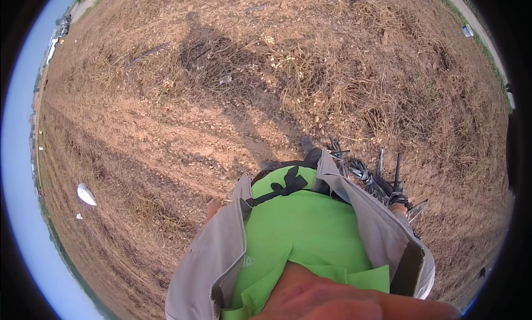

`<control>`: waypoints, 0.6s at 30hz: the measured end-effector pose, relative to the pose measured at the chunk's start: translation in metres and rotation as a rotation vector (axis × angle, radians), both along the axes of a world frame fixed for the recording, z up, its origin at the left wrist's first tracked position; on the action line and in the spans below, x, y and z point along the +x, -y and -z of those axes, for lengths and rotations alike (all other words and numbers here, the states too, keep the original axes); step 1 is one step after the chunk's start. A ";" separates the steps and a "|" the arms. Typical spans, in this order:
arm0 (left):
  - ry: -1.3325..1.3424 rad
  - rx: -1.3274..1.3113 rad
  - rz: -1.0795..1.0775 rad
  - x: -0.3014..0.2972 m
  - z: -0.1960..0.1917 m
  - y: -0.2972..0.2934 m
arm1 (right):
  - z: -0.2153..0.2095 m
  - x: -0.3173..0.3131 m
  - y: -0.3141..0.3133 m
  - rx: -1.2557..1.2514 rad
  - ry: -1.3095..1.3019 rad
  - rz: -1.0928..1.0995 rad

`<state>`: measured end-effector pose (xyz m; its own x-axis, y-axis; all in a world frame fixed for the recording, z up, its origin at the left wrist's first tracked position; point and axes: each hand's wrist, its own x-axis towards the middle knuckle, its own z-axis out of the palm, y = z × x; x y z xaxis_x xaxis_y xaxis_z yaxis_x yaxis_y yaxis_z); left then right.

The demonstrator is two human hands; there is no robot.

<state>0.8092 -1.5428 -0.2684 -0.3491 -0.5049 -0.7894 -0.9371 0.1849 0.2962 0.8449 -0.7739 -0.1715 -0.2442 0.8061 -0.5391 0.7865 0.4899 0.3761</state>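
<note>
Dry field soil (166,131) with straw is lying all around. Right hand (400,208) is gripping a dark tangled bundle (370,178) at the right hip; left hand (213,207) is hanging left, grip unclear.

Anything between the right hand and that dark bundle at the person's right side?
Nothing visible. The right hand is right at the bundle of dark stalks and looks to grip it; the grey jacket hides most of the hand, so the grip itself is unclear.
</note>
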 end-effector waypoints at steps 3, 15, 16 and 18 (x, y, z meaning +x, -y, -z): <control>-0.140 -0.073 -0.001 -0.010 0.032 0.017 | 0.029 0.012 -0.012 -0.173 0.205 -0.264; -0.190 0.041 0.073 0.080 0.086 0.053 | 0.072 -0.281 0.184 -0.472 -0.618 -0.702; -0.154 0.050 0.041 0.099 0.087 0.054 | 0.067 -0.291 0.194 -0.464 -0.619 -0.754; -0.099 0.068 -0.045 0.134 0.092 0.056 | 0.066 -0.300 0.202 -0.484 -0.559 -0.716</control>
